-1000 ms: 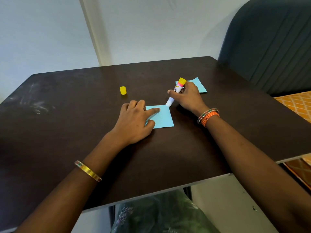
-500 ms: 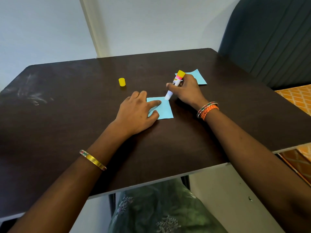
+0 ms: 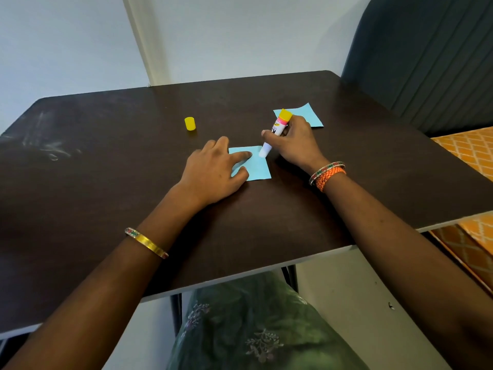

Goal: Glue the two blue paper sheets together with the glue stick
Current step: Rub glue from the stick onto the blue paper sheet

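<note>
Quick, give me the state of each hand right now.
Left hand: open, fingers flat, pressing the near blue sheet down on the table.
Right hand: closed around the glue stick, tip on that sheet.

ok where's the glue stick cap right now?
In the head view, the yellow cap stands alone on the dark table, left of centre, beyond the left hand and well left of the glue stick that the right hand holds.
</note>
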